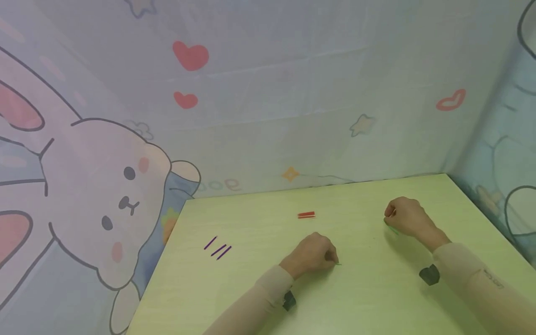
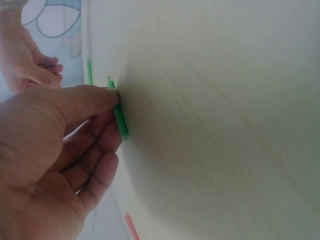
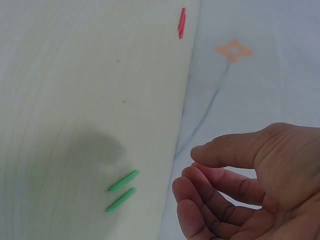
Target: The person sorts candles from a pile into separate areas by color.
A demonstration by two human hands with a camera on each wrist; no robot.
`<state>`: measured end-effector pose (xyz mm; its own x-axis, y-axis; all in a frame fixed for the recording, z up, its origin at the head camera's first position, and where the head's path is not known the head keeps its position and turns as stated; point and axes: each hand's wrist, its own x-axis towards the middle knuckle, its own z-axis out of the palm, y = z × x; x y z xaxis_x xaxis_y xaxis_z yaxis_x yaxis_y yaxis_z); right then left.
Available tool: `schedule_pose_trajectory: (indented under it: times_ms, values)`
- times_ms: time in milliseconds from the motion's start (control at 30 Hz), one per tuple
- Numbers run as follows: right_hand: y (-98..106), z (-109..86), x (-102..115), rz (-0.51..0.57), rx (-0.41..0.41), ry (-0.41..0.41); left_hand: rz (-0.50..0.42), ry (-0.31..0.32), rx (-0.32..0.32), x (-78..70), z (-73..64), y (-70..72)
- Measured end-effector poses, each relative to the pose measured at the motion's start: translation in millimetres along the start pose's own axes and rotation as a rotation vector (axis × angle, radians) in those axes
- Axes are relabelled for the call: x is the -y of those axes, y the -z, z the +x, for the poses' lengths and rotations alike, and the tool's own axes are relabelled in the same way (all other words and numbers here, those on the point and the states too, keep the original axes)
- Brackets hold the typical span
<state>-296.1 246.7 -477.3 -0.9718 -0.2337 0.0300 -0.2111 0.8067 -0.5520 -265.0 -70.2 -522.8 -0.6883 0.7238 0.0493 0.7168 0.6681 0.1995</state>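
Observation:
My left hand (image 1: 311, 255) pinches a slim green candle (image 2: 120, 116) between thumb and fingertips, low over the table; its wick shows in the left wrist view. Farther right, my right hand (image 1: 408, 217) hovers with loosely bent fingers and holds nothing. Two green candles (image 3: 122, 181) lie side by side on the table by that hand; in the head view the hand partly covers them. Red candles (image 1: 306, 215) lie together near the back of the table. On the left side are three purple candles (image 1: 221, 250), spaced slightly apart and slanted.
The pale yellow-green table (image 1: 360, 298) ends at a cloth backdrop (image 1: 268, 116) printed with hearts, stars and a rabbit. Another cloth wall (image 1: 502, 153) stands along the right edge. Dark pieces (image 1: 430, 274) hang under both wrists.

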Motion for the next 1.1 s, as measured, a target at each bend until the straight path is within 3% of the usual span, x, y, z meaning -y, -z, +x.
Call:
schedule_pose_trajectory:
  times_ms: [233, 533, 1100]
  values:
    - [1, -6.3, 24, 0.002, -0.050, 0.060, -0.039, 0.001, 0.012, 0.2, -0.1, 0.7]
    - [-2, -18.0, 47, 0.024, -0.073, 0.104, -0.019, -0.003, 0.003, 1.1, 0.5, -1.2]
    - [-22, -36.8, 59, 0.054, -0.040, 0.164, 0.005, -0.005, -0.020, -0.8, -1.3, -0.1]
